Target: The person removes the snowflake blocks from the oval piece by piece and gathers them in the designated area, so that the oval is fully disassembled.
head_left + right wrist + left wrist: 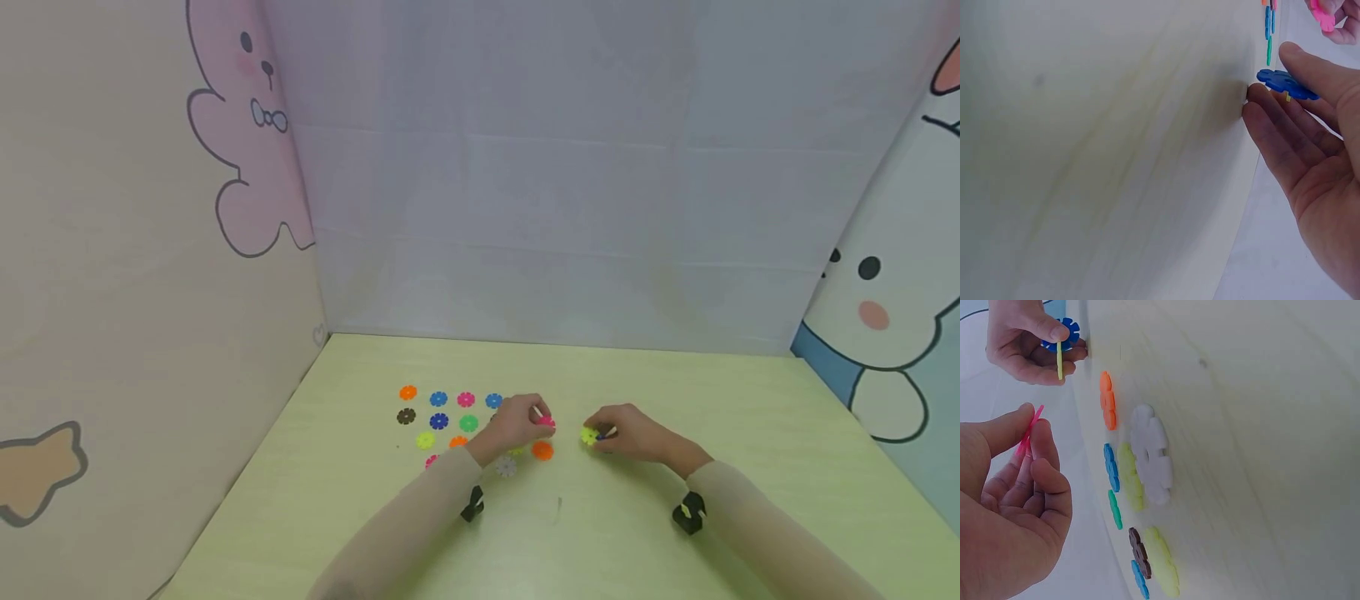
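Note:
My left hand (513,427) pinches a pink notched plastic snowflake disc (547,423) between thumb and fingertips, above the table. Across a small gap, my right hand (633,432) holds a yellow snowflake disc (589,436) and a blue snowflake disc (1071,334). In the left wrist view these two sit crosswise to each other, slotted together, with the right thumb over them. The right wrist view shows the blue disc lying nearly flat under the thumb, with just a sliver of the yellow one below it. The right hand's lower fingers are right at the tabletop.
Several loose discs lie in rows on the pale table (645,542), left of and beneath my left hand. Nearest are an orange disc (542,451) and a grey disc (506,467). A white sheet (495,183) hangs behind the table; printed panels stand at both sides.

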`<state>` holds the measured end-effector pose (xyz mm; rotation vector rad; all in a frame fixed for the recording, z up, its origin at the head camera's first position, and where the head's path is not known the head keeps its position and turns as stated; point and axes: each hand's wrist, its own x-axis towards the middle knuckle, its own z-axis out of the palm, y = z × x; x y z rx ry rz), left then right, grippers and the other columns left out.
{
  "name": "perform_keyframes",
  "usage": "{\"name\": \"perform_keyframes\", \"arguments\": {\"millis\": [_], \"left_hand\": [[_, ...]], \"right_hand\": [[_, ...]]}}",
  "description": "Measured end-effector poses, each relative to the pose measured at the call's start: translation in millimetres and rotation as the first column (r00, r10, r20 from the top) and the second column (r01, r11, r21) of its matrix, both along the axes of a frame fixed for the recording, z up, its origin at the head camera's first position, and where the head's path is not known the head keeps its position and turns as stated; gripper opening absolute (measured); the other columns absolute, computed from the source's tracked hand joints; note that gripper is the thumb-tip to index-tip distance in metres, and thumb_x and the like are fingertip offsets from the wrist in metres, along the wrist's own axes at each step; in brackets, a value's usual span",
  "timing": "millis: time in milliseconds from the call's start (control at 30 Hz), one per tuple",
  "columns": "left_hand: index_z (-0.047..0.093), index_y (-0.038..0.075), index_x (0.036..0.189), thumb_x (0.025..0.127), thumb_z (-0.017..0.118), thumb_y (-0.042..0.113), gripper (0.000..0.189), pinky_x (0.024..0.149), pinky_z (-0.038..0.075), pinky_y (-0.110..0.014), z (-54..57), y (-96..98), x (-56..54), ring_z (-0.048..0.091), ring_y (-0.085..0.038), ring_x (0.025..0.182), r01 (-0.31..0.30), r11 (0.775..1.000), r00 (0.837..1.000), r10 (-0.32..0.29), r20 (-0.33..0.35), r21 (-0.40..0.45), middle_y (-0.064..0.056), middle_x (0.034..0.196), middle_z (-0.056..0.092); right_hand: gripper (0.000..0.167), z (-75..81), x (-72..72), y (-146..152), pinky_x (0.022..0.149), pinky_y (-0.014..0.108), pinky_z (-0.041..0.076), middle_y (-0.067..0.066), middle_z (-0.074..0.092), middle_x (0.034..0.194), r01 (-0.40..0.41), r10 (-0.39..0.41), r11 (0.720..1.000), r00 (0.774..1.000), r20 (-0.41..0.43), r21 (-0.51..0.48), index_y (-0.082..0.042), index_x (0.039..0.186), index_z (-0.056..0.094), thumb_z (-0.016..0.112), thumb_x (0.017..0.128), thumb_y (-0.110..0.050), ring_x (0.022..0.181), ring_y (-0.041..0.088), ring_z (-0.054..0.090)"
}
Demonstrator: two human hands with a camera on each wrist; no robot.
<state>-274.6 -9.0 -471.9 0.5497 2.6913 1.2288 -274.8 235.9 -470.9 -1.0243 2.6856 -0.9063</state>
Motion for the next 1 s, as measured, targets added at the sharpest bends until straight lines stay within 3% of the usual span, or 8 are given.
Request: {"name": "perform_keyframes", "arguments": {"millis": [167,333,567,700,1000], "left_hand": [[0.066,0.013,0.092,0.081,0.075,0.019,0.015,0.059,0.047,-0.024,-1.8,-9.6,3.8,0.054,-0.012,0.068,0.047,0.999,0.999,-0.047,0.007,0.016,0.004,0.079,0.059],[0.07,0.011,0.097,0.082,0.074,0.017,0.016,0.061,0.047,-0.022,-2.1,-16.7,7.6,0.054,-0.01,0.071,0.08,0.996,0.997,-0.079,0.005,-0.03,0.006,0.079,0.06],[0.071,0.013,0.101,0.087,0.067,0.013,0.014,0.067,0.047,-0.023,-1.3,-23.0,16.6,0.053,-0.011,0.079,0.145,0.986,0.987,-0.139,0.08,-0.077,0.008,0.085,0.061],[0.07,0.015,0.1,0.088,0.066,0.012,0.013,0.068,0.047,-0.022,-5.0,-24.3,19.7,0.054,-0.01,0.078,0.182,0.978,0.981,-0.173,0.091,-0.106,0.008,0.085,0.06],[0.067,0.014,0.092,0.084,0.071,0.012,0.01,0.061,0.049,-0.024,-7.7,-27.7,24.8,0.058,-0.012,0.069,0.194,0.98,0.972,-0.185,0.146,-0.05,0.004,0.078,0.061]], "right_hand": [[0.028,-0.5,1.0,-0.8,0.074,0.033,0.053,0.007,0.065,0.097,-0.01,0.01,1.0,1.0,-0.013,-0.005,0.005,0.107,0.064,0.071,0.083,-0.006,0.088,0.024,0.063],[0.028,1.2,2.6,-1.3,0.074,0.033,0.053,0.008,0.065,0.098,-0.009,0.009,1.0,1.0,-0.008,-0.006,0.006,0.108,0.064,0.071,0.083,-0.006,0.089,0.024,0.063],[0.029,2.0,3.3,-1.7,0.074,0.031,0.053,0.006,0.065,0.099,0.009,-0.009,1.0,1.0,-0.012,0.023,0.004,0.109,0.064,0.071,0.084,-0.008,0.09,0.023,0.063],[0.029,2.2,2.9,-2.1,0.074,0.031,0.053,0.007,0.065,0.098,0.007,-0.007,1.0,1.0,-0.013,0.025,0.004,0.108,0.065,0.071,0.083,-0.008,0.09,0.023,0.063],[0.03,-1.3,-0.5,-1.7,0.073,0.03,0.052,0.005,0.066,0.099,0.031,-0.031,0.999,0.999,-0.014,0.043,0.002,0.109,0.065,0.072,0.083,-0.01,0.089,0.02,0.063]]}}
